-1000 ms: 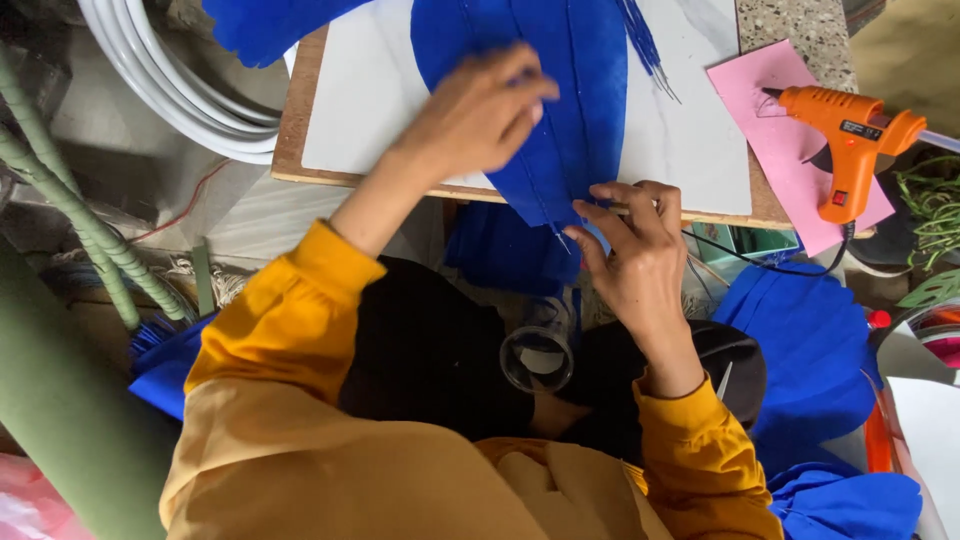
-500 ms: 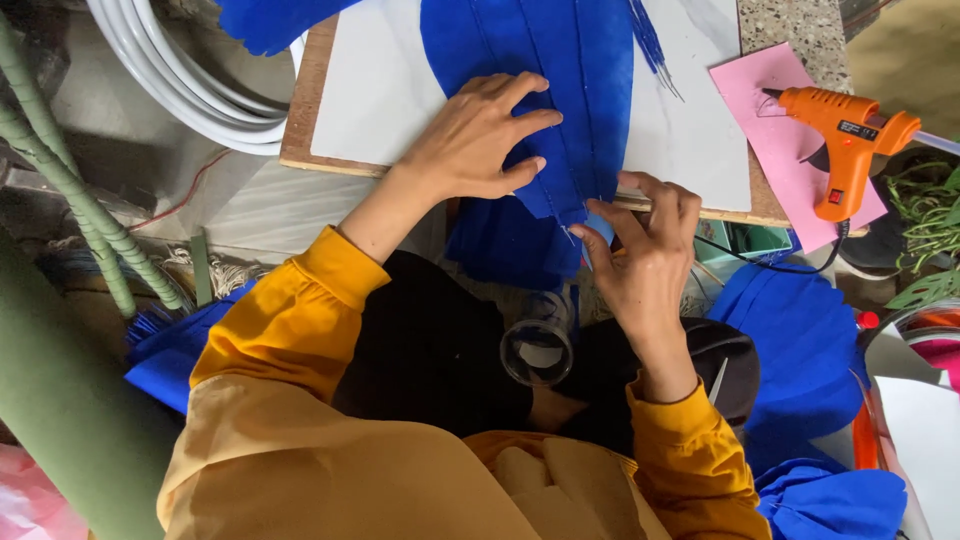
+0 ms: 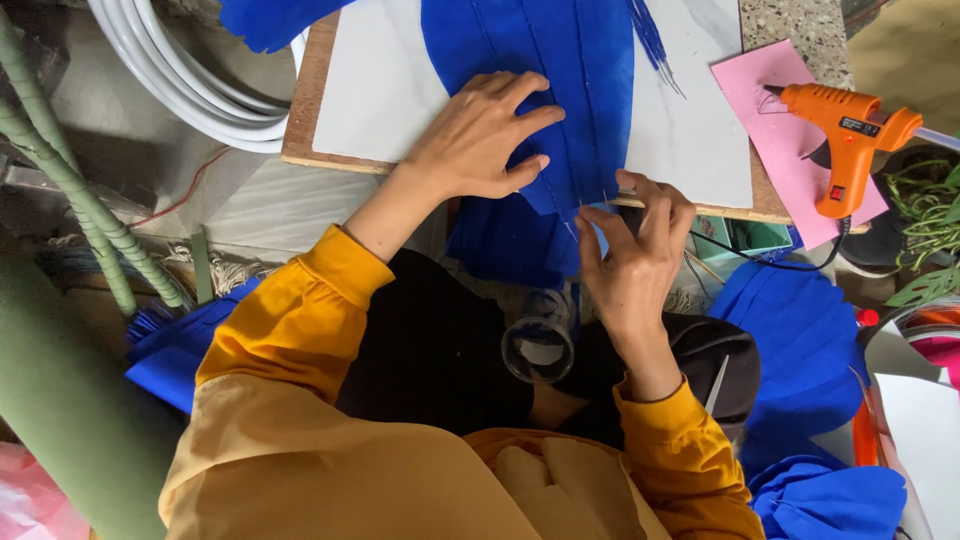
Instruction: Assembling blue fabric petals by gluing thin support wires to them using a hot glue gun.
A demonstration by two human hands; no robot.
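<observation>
Now: left hand (image 3: 478, 140) flat, fingers spread, pinning blue fabric (image 3: 560, 90) to board (image 3: 380, 90) | right hand (image 3: 632, 255) fingertips pinched on fabric's lower edge | likely step: fixing wire along fold | next needs steady press.

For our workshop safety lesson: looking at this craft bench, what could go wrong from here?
The orange glue gun lies on pink paper near the board's edge; if hot, it might scorch or get knocked off. Its black cord runs beside the right hand, which pinches the blue fabric, so a snag seems possible.
</observation>
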